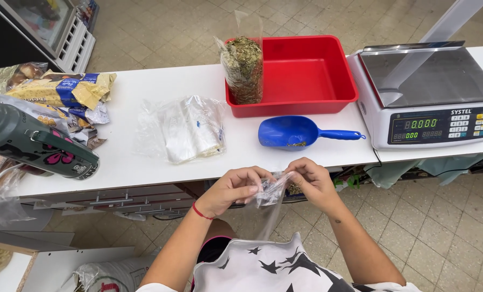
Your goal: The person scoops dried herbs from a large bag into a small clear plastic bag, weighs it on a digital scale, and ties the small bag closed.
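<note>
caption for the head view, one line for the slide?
Both hands, left hand and right hand, pinch a small clear bag before a white counter.

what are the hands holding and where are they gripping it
Both the left hand and right hand pinch a small clear plastic bag by its top edge, one on each side; the rest hangs below.

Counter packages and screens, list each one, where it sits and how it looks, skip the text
Scale screen: right, dark panel, green digits.
Herb bag: in red tub, clear, upright.
Bag stack: counter middle, clear, flat.
Sacks: left, yellow and blue, crumpled.
Small bag: clear, between left hand and right hand.
</note>
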